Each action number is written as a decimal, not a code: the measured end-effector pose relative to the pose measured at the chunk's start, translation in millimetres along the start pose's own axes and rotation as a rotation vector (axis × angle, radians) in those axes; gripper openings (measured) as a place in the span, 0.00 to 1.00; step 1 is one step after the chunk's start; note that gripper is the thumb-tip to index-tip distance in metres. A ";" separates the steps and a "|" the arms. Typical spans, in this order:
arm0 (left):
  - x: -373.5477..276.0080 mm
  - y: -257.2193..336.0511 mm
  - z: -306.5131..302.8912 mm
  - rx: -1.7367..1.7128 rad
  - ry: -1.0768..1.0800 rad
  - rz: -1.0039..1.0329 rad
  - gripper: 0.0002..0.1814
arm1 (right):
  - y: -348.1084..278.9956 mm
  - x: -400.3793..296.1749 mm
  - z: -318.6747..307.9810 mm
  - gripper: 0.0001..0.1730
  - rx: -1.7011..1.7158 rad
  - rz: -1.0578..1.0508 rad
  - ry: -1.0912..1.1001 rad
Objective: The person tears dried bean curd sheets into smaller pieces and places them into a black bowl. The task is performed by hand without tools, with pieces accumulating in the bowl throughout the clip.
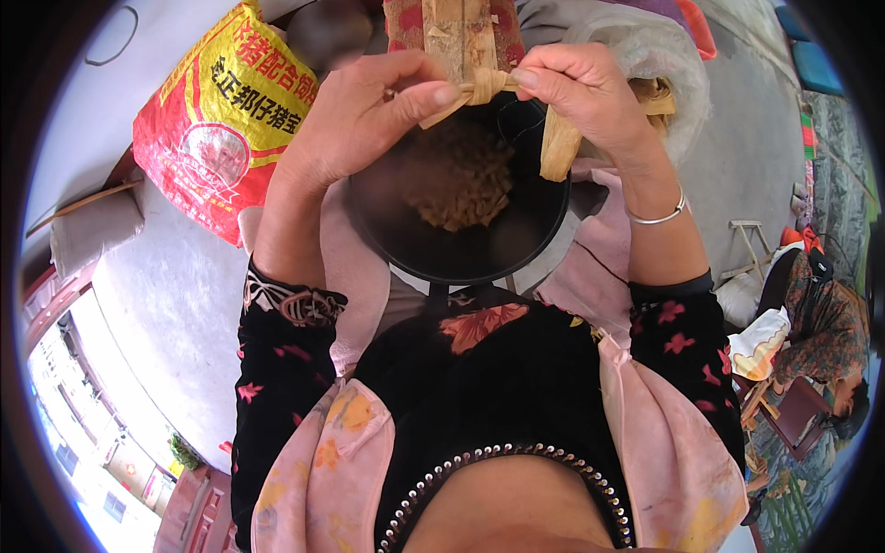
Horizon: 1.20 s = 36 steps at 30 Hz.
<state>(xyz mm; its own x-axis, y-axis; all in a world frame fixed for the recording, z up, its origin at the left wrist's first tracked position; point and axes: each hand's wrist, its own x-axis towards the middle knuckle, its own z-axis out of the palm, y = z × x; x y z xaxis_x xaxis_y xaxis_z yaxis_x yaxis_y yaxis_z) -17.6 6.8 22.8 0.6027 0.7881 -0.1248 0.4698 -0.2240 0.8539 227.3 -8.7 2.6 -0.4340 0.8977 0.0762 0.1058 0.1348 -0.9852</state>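
Observation:
My left hand [377, 104] pinches one end of a flat tan strip, maybe dried leaf or husk, between thumb and fingers. The strip's wrapped middle [487, 86] lies against the near end of a wooden block [460, 34]. At its other side my right hand [588, 90] grips the strip with thumb and forefinger, and a broad tan tail [560, 146] hangs below that hand. Beneath both hands stands a dark round pan [477, 259] with small brownish pieces [460, 183] heaped inside; what they are cannot be told.
A red and yellow woven sack [214, 131] stands at the left. Right of the block, a clear plastic bag [681, 97] holds more tan strips [658, 104]. Pink cloth [356, 256] covers my lap. Another person [823, 325] sits far right, near a folding wooden frame [750, 242].

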 end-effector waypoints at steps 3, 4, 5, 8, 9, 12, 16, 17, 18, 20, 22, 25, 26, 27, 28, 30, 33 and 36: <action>4.3 0.9 29.4 0.340 0.259 0.379 0.18 | 10.3 -1.0 18.0 0.11 -0.084 -0.015 -0.017; 2.6 6.1 38.0 0.341 0.224 0.395 0.16 | 8.8 -1.2 25.3 0.11 -0.123 0.015 -0.024; 0.8 4.2 38.1 0.337 0.135 0.327 0.14 | 9.0 -1.9 26.0 0.11 -0.149 0.007 -0.041; 3.7 -3.1 25.6 0.064 -0.151 0.253 0.11 | 1.4 -8.2 19.3 0.13 -0.197 0.001 -0.037; 3.3 -5.3 18.8 0.044 -0.209 0.195 0.11 | 1.6 -9.0 14.9 0.13 -0.201 0.002 -0.033; 6.3 -8.0 9.3 0.069 -0.232 0.091 0.11 | 7.5 -10.8 10.2 0.13 -0.200 0.029 0.001; 22.4 -23.5 18.2 0.350 0.172 0.113 0.10 | 31.4 19.6 5.7 0.13 -0.265 -0.020 0.143; 27.9 -28.5 19.6 0.423 0.282 0.113 0.10 | 33.9 23.5 6.9 0.13 -0.295 0.009 0.184; 34.0 -32.2 19.8 0.468 0.312 0.058 0.10 | 32.8 28.4 8.3 0.14 -0.330 0.036 0.229; 45.6 -35.6 18.4 0.520 0.329 0.006 0.10 | 42.0 39.0 11.2 0.14 -0.385 0.043 0.293; 47.2 -38.6 19.1 0.541 0.314 -0.045 0.12 | 45.5 46.0 12.1 0.14 -0.544 0.020 0.258; 45.6 -40.6 18.7 0.576 0.268 -0.091 0.15 | 56.7 48.0 7.9 0.14 -0.746 -0.012 0.221; 44.3 -40.2 20.4 0.618 0.266 -0.103 0.16 | 60.9 46.8 5.2 0.14 -0.808 -0.023 0.212; 39.7 -40.6 21.4 0.661 0.265 -0.128 0.17 | 65.0 45.7 2.7 0.15 -0.886 -0.047 0.230; 37.3 -33.1 17.9 0.654 0.171 -0.149 0.18 | 66.9 41.1 -4.5 0.15 -0.976 -0.060 0.263; 24.5 -13.4 6.5 0.640 -0.003 -0.198 0.21 | 58.1 38.3 -7.8 0.14 -0.623 0.096 0.227; 6.0 10.1 27.4 0.495 0.021 -0.104 0.24 | 9.2 25.0 23.5 0.13 0.507 0.440 0.063; 9.5 -2.1 65.2 -0.026 0.314 -0.045 0.27 | 7.1 19.0 47.1 0.15 0.832 0.590 -0.046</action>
<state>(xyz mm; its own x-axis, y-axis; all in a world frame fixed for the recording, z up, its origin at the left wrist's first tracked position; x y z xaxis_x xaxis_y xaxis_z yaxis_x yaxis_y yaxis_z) 29.2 -22.6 -13.1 0.3511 0.9363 -0.0038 0.4722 -0.1735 0.8642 177.7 -10.5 -10.1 -0.5497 0.7074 -0.4443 -0.3341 -0.6736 -0.6592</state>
